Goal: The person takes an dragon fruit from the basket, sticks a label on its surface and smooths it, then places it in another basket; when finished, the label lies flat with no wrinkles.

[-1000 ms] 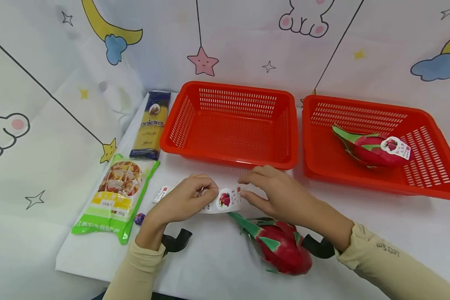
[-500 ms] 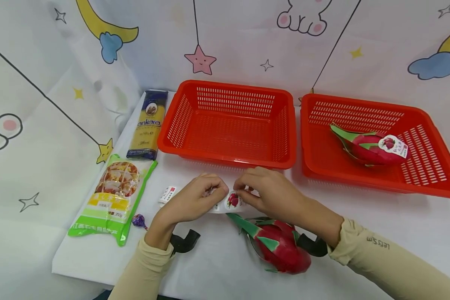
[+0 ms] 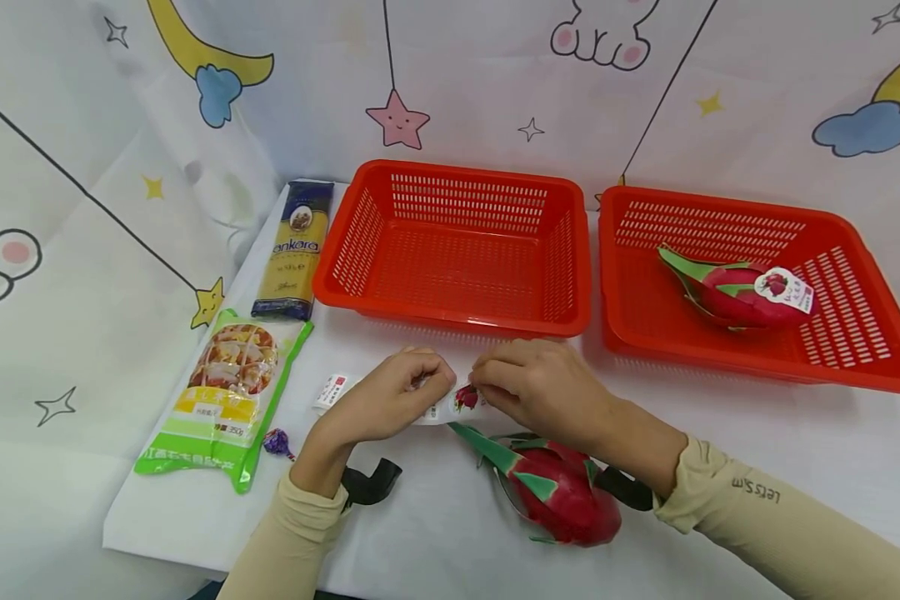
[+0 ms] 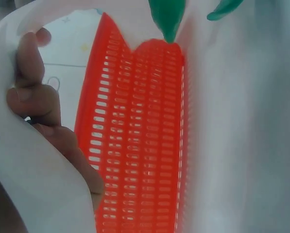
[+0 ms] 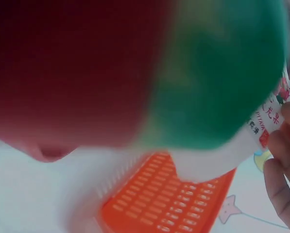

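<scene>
My left hand (image 3: 396,393) grips a white strip of fruit stickers (image 3: 437,413) over the table. In the left wrist view, its curled fingers (image 4: 42,107) hold the pale backing (image 4: 47,179), which bends across the picture. My right hand (image 3: 543,382) pinches the right end of a sticker (image 3: 465,398) printed with a red dragon fruit. The right wrist view has the fingertips (image 5: 283,145) at the edge of that label. Below the right hand lies a red dragon fruit (image 3: 573,492) with green leaf tips; blurred, it covers much of the right wrist view.
Behind the hands stands a red basket (image 3: 450,321). Another red basket (image 3: 720,362) at the right holds a labelled dragon fruit (image 3: 750,298). At the left lie a pasta pack (image 3: 294,250), a green food bag (image 3: 225,400), a purple lollipop (image 3: 277,442) and a white label piece (image 3: 333,390).
My right hand has come onto the sticker's right end and its fingers have closed there. My left hand has moved slightly right with the strip. The dragon fruits have stayed in place.
</scene>
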`<state>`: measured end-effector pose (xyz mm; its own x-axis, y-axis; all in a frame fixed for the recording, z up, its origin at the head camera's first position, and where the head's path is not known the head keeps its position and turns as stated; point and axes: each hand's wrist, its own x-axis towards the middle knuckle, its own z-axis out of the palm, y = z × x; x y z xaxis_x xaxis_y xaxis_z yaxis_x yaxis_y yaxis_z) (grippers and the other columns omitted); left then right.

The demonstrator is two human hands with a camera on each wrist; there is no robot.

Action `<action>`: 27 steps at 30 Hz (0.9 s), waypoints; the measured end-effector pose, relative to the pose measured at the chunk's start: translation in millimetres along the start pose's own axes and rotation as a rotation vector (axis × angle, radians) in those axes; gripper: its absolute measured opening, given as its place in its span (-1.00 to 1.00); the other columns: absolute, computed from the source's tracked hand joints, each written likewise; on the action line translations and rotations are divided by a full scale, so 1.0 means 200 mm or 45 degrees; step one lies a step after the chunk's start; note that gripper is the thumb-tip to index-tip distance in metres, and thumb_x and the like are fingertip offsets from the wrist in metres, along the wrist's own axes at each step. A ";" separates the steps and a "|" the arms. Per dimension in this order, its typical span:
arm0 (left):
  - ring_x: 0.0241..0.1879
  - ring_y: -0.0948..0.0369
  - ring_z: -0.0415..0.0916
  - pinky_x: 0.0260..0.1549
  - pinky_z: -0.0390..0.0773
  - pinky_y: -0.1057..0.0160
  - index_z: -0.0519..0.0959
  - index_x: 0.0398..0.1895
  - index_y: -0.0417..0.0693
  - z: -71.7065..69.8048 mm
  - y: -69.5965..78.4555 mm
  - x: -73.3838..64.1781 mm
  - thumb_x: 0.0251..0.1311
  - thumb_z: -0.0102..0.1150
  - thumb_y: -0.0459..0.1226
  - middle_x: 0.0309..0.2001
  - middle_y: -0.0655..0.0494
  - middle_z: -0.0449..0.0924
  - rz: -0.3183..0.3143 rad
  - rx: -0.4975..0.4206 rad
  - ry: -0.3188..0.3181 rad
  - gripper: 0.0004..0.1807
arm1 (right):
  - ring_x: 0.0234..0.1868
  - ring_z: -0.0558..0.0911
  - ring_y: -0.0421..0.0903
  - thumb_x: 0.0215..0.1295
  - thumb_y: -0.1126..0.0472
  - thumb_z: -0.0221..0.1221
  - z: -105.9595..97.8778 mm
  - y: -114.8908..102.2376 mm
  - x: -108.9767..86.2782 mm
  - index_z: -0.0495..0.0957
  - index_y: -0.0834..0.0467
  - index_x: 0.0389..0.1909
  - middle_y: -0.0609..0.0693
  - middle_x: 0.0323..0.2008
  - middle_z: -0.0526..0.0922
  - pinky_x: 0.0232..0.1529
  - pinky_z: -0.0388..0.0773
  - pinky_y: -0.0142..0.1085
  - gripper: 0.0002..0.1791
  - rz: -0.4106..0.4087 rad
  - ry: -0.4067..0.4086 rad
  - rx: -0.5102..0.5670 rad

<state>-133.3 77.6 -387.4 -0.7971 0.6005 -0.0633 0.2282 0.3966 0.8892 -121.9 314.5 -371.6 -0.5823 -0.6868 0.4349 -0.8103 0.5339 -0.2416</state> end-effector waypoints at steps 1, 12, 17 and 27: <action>-0.23 0.16 0.38 -0.20 0.37 0.26 0.59 -0.40 -0.07 0.00 0.00 0.00 0.47 0.02 -0.27 -0.43 0.15 0.45 0.000 0.010 -0.001 -0.76 | -0.20 0.77 -0.14 0.05 0.19 0.54 0.00 0.00 0.00 0.77 0.07 -0.23 -0.04 -0.24 0.80 -0.16 0.74 -0.26 -0.75 -0.013 0.000 -0.009; -0.14 0.16 0.37 -0.10 0.36 0.20 0.62 -0.36 -0.08 0.01 -0.05 0.01 0.46 0.07 -0.23 -0.41 0.16 0.51 -0.052 0.176 0.034 -0.78 | -0.20 0.74 -0.17 0.03 0.21 0.54 -0.02 0.02 -0.04 0.75 0.04 -0.22 -0.11 -0.26 0.80 -0.14 0.71 -0.29 -0.73 -0.058 0.017 0.038; -0.10 0.14 0.38 -0.05 0.36 0.17 0.63 -0.31 -0.06 0.02 -0.06 0.01 0.46 0.09 -0.23 -0.37 0.14 0.56 -0.097 0.278 0.029 -0.81 | -0.17 0.74 -0.17 0.02 0.27 0.53 -0.04 0.03 -0.05 0.74 0.04 -0.19 -0.12 -0.25 0.80 -0.09 0.72 -0.24 -0.70 -0.049 0.024 0.108; -0.08 0.08 0.35 -0.10 0.32 0.07 0.61 -0.28 -0.03 0.05 -0.14 0.01 0.43 0.16 -0.24 -0.27 0.11 0.55 -0.269 0.492 0.054 -0.89 | -0.12 0.69 -0.21 0.05 0.25 0.52 -0.05 0.03 -0.10 0.74 0.02 -0.09 -0.16 -0.21 0.80 -0.18 0.71 -0.40 -0.65 0.069 -0.017 0.240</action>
<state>-135.8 75.6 -416.6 -0.8691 0.4526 -0.1997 0.2436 0.7428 0.6236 -115.5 336.6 -372.4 -0.6253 -0.6667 0.4056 -0.7750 0.4696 -0.4229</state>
